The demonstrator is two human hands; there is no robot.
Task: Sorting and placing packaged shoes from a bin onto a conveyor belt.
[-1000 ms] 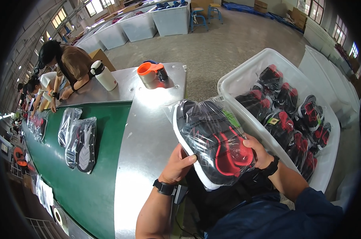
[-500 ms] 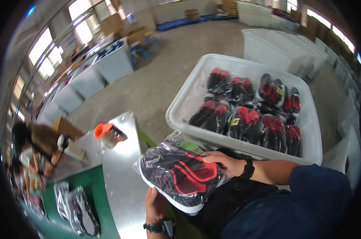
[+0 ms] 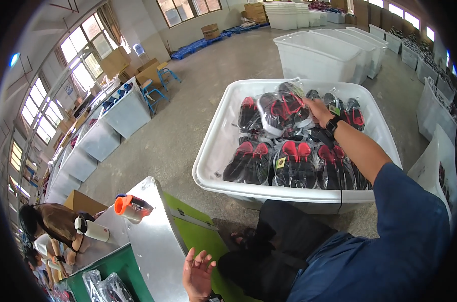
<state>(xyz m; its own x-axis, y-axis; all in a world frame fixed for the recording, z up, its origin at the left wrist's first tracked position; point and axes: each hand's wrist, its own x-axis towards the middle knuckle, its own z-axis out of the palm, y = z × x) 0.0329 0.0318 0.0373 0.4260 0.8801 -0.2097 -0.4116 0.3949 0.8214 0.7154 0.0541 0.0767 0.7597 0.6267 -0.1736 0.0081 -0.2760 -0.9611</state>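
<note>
My right hand point(image 3: 319, 111) reaches over the white plastic bin point(image 3: 211, 146) and is closed on a bagged pair of shoes point(image 3: 283, 108), black and red with white soles, wrapped in clear plastic. This pair is above other bagged shoes in the bin's far part. In the near row, more black and red bagged shoes point(image 3: 295, 163) stand side by side. My left hand point(image 3: 197, 274) is beside the metal table edge, palm up, fingers apart and slightly curled, holding nothing.
On the metal table point(image 3: 153, 236) stands an orange-rimmed container point(image 3: 132, 207), with a white bottle point(image 3: 91, 229) farther left. Bagged shoes point(image 3: 107, 288) lie on the green belt point(image 3: 135, 267). A co-worker point(image 3: 59, 224) bends over at the left. Large white bins point(image 3: 319, 55) stand beyond.
My right hand has carried the bagged shoes from above the table's edge to the far part of the bin. My left hand has let go of them. The view has shifted.
</note>
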